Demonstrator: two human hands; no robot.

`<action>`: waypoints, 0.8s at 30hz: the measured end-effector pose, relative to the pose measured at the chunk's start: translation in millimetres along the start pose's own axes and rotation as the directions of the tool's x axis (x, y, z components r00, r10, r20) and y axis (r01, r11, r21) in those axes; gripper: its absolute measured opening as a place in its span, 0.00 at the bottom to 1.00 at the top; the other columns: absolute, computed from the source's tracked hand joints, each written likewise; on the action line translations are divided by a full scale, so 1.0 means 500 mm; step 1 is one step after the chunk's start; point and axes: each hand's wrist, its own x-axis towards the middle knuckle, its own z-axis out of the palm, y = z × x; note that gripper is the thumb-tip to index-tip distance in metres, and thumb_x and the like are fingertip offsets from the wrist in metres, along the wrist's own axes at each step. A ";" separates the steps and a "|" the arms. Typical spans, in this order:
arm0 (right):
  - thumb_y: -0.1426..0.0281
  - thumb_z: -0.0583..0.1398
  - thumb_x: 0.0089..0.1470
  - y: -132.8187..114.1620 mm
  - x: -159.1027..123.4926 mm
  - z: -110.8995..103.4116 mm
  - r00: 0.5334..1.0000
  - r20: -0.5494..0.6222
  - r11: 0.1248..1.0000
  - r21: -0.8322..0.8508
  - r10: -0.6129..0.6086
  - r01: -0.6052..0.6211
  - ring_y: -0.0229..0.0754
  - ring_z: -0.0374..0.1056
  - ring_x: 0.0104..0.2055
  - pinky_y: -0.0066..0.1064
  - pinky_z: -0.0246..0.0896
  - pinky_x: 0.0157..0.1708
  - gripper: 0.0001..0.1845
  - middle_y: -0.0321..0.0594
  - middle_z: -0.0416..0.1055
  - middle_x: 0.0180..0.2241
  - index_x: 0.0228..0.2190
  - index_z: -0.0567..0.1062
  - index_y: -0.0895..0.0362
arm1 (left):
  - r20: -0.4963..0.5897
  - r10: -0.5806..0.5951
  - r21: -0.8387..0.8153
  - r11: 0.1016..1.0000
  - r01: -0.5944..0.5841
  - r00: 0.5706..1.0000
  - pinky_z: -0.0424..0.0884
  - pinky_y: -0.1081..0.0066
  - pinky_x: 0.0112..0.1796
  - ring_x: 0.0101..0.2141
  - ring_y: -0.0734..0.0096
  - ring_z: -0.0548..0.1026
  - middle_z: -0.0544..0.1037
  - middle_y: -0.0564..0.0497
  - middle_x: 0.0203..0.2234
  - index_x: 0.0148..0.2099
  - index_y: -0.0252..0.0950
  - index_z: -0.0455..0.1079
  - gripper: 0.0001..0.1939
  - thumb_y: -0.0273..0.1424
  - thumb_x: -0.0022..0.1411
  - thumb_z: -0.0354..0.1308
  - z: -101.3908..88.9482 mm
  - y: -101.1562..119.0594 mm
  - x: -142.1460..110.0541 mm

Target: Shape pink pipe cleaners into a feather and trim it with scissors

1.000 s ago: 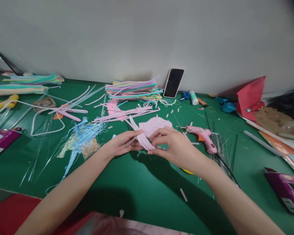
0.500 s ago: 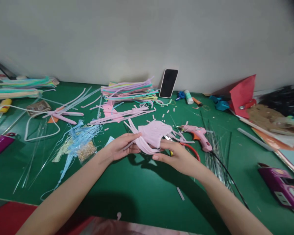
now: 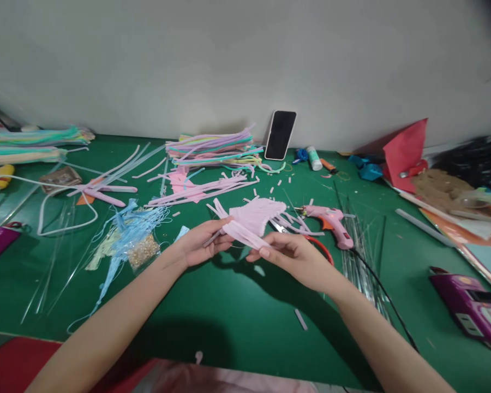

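A pale pink piece made of pipe cleaners laid side by side (image 3: pixel 257 214) is held above the green table. My left hand (image 3: pixel 207 240) grips its left end, where loose stem ends stick out past the fingers. My right hand (image 3: pixel 288 254) pinches the near strands of the piece between thumb and fingers, drawn toward me from the fanned part. Just behind my right hand lie red-handled scissors (image 3: pixel 319 248), partly hidden by it. A pink glue gun (image 3: pixel 331 221) with an orange trigger rests to the right.
Bundles of coloured pipe cleaners (image 3: pixel 215 147) lie by the wall, near a leaning phone (image 3: pixel 280 135). Blue tassels (image 3: pixel 133 224) and a bag of gold beads (image 3: pixel 143 252) sit left. Clear thin sticks (image 3: pixel 366 267), the glue gun's cord (image 3: pixel 387 297) and a purple power strip (image 3: pixel 470 305) are right.
My right hand has moved from the piece's right edge to its near strands, closing on them and pulling them straighter toward me. The left hand keeps its grip. The view shifted slightly.
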 end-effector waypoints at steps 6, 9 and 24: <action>0.57 0.60 0.57 -0.001 -0.001 0.013 0.990 -0.140 0.999 -0.050 -0.021 0.014 0.43 0.74 0.44 0.33 0.64 0.44 0.14 0.40 0.79 0.39 0.38 0.69 0.53 | -0.049 0.004 -0.022 1.000 -0.005 0.999 0.75 0.84 0.22 0.17 0.80 0.76 0.77 0.51 0.20 0.34 0.29 0.74 0.09 0.28 0.66 0.56 0.007 0.001 0.003; 0.56 0.58 0.58 -0.002 -0.001 0.011 0.996 -0.091 0.999 -0.038 0.001 -0.004 0.43 0.75 0.41 0.34 0.64 0.43 0.14 0.41 0.80 0.36 0.34 0.72 0.55 | -0.037 0.016 -0.004 1.000 -0.016 0.999 0.75 0.84 0.22 0.17 0.79 0.76 0.78 0.51 0.20 0.34 0.29 0.74 0.10 0.28 0.67 0.55 0.005 0.004 0.002; 0.55 0.66 0.46 0.010 -0.024 -0.059 0.961 -0.074 0.945 -0.176 0.267 -0.276 0.41 0.72 0.27 0.31 0.62 0.31 0.16 0.39 0.79 0.24 0.25 0.75 0.56 | 0.007 0.167 0.220 0.961 -0.165 0.986 0.77 0.77 0.26 0.24 0.68 0.81 0.79 0.46 0.19 0.28 0.30 0.72 0.13 0.34 0.61 0.62 -0.002 0.024 -0.013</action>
